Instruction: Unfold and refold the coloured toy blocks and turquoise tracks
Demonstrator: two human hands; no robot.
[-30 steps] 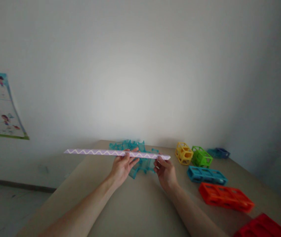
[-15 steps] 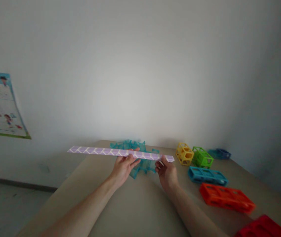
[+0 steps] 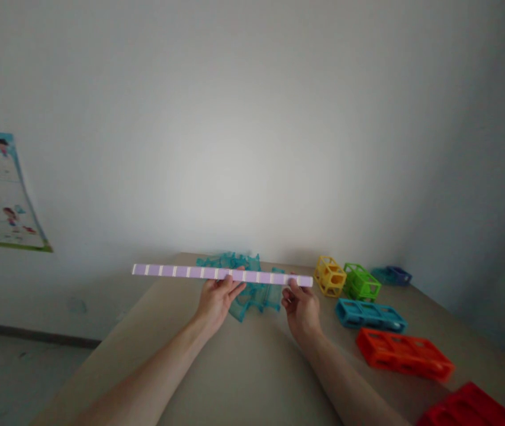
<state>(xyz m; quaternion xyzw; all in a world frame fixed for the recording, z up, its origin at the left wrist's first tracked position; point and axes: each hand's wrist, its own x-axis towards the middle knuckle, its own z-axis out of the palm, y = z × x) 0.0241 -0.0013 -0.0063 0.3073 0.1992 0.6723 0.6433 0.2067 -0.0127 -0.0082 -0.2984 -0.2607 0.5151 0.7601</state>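
Observation:
A long, narrow lavender bar (image 3: 181,271) with pale cross bands is held up nearly level over the table, its right end slightly lower. My left hand (image 3: 215,302) grips it right of its middle, thumb on the near face and other fingers partly hidden behind. Close to its right end, my right hand (image 3: 301,307) pinches it with the thumb in front and the remaining fingers curled. Behind the bar and between my hands lies a pile of translucent teal plastic pieces (image 3: 261,296), partly covered by the bar and left hand.
Along the table's (image 3: 243,367) right side stand open-frame blocks: yellow (image 3: 330,277), green (image 3: 361,282), blue (image 3: 370,315), orange-red (image 3: 405,353) and red (image 3: 469,408). A dark blue piece (image 3: 398,276) sits farther back. The wall (image 3: 252,148) rises behind; a poster (image 3: 6,195) hangs left.
The bar has turned about its long axis: its zigzag-patterned face now shows as a slimmer side with straight bands. Its left end has shifted right. Both hands keep their hold.

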